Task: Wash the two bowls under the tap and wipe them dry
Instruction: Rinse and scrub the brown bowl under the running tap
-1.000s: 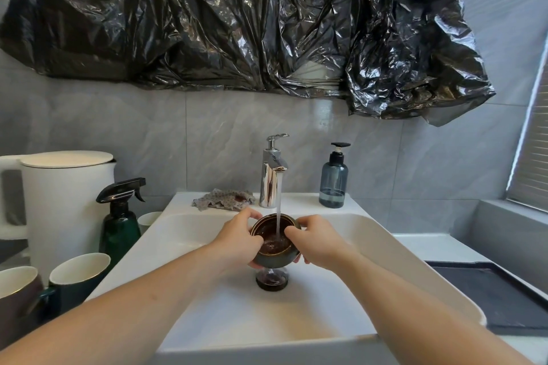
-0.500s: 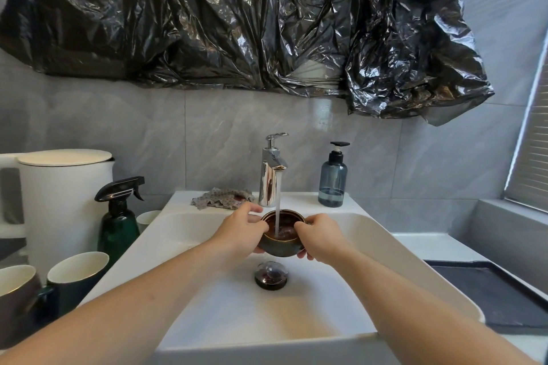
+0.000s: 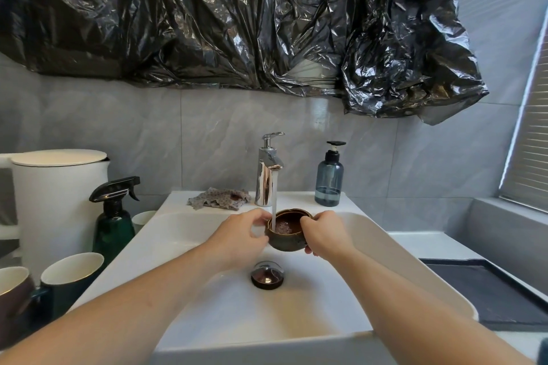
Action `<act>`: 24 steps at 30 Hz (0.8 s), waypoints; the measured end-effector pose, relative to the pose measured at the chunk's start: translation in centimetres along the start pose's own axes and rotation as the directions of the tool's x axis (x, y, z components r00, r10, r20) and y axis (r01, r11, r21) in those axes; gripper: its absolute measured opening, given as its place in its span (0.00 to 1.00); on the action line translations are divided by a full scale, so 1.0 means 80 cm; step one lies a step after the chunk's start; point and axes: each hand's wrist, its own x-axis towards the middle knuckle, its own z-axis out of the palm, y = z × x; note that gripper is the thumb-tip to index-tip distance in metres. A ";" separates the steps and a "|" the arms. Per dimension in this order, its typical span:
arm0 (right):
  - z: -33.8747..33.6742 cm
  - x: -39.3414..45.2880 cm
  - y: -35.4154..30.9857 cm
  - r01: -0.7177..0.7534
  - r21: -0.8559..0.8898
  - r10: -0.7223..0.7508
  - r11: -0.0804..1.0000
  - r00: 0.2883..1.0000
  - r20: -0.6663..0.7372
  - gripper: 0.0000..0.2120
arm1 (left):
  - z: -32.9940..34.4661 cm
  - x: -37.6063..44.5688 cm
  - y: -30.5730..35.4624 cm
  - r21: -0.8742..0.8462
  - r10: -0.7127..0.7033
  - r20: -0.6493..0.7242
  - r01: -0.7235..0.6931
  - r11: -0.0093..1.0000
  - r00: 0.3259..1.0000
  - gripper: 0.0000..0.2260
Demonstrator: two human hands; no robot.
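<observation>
Brown glazed bowl point(image 3: 287, 235) is held upright under the running tap point(image 3: 267, 170), above the white sink point(image 3: 394, 249) and just beyond the drain plug point(image 3: 267, 275). Water stream point(image 3: 274, 195) lands inside the bowl on its left half. Left hand point(image 3: 241, 238) grips the bowl's left side, fingers curled on the rim. Right hand point(image 3: 324, 232) grips the right side, fingertips hooked over the rim. Patterned cloth point(image 3: 219, 198) lies on the far ledge, left of the tap; soap dispenser point(image 3: 329, 179) stands to the right. Green spray bottle point(image 3: 114, 216), white kettle point(image 3: 56, 195) and mugs point(image 3: 71, 272) stand left of the sink.
</observation>
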 end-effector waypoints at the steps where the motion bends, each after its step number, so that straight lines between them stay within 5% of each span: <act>1: -0.001 0.000 0.000 -0.005 -0.002 0.005 1.000 1.000 -0.003 0.13 | 0.000 -0.002 0.002 0.005 0.009 0.013 -0.009 1.000 1.000 0.18; 12: -0.003 -0.001 0.003 -0.035 -0.084 0.037 0.996 0.999 0.027 0.16 | 0.000 -0.009 0.007 0.111 -0.027 0.166 0.009 0.994 0.986 0.11; 24: 0.003 -0.002 0.001 0.050 -0.099 -0.031 0.994 0.982 0.185 0.16 | -0.003 -0.003 0.000 0.119 -0.075 0.219 0.050 0.992 0.973 0.21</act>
